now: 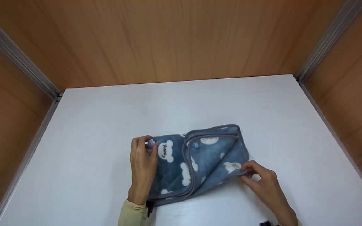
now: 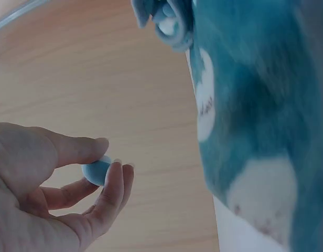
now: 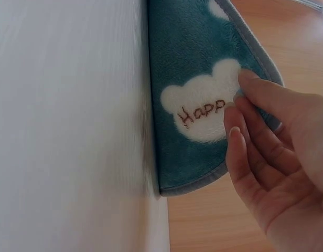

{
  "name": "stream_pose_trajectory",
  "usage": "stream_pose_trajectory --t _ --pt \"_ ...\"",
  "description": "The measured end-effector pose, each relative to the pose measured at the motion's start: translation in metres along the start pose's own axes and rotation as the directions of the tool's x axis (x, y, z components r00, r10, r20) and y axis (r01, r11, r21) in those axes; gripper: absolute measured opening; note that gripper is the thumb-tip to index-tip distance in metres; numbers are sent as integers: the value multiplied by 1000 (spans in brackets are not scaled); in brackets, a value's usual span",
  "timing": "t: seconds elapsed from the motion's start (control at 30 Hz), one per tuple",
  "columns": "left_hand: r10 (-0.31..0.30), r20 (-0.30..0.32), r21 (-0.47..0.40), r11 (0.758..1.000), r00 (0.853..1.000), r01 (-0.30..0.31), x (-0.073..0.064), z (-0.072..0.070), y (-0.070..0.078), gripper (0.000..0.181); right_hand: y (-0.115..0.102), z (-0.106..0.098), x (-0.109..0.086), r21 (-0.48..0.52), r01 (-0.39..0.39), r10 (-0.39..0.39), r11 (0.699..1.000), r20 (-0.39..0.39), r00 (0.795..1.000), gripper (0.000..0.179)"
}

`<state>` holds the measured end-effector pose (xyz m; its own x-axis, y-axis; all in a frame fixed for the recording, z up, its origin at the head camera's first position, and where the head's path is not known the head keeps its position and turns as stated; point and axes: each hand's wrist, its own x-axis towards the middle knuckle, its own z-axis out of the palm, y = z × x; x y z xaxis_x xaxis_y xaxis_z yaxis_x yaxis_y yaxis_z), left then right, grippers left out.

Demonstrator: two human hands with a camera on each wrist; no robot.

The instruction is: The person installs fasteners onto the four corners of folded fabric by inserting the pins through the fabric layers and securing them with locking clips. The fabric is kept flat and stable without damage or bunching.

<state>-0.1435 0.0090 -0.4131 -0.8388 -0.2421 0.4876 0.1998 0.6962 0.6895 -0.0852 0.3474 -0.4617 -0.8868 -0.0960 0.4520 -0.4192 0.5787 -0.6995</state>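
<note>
A blue fleece blanket (image 1: 171, 172) with white bear heads and grey edging lies folded on the table. Over its left end, my left hand (image 1: 143, 160) pinches a small round blue piece (image 2: 96, 172) between thumb and fingers. In the left wrist view this piece shows apart from the cloth; its exact kind is unclear. My right hand (image 1: 264, 183) pinches the blanket's lower right edge and holds it a little raised. The right wrist view shows that corner (image 3: 190, 163) with a bear head lettered "Happ". A small blue round button (image 1: 196, 145) sits on the upper folded flap.
The white table (image 1: 74, 150) spreads around the blanket. A wooden back panel (image 1: 174, 40) and side panels (image 1: 11, 78) with metal edge strips (image 1: 328, 34) close it in.
</note>
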Motion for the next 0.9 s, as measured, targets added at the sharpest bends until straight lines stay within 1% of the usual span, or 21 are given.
stream_pose_trajectory --t 0.13,0.37,0.6,0.77,0.9 --pt "38 15 -19 999 999 -37 -2 5 10 21 1 -1 -1 3 14 -14 1000 2 1000 46" --pt "78 63 -73 995 995 -74 -7 13 29 24 2 -2 -2 3 36 -36 999 -7 999 47" --pt "148 74 -111 984 986 -139 -15 25 39 23 1 -2 -1 -9 34 -34 999 -5 999 47" --pt "168 139 -175 974 976 -143 -23 34 50 22 1 -2 -1 2 26 -26 1000 -2 1000 47" --pt "187 203 -222 965 961 -141 -29 42 60 21 0 -1 -2 32 34 -34 999 6 999 47"
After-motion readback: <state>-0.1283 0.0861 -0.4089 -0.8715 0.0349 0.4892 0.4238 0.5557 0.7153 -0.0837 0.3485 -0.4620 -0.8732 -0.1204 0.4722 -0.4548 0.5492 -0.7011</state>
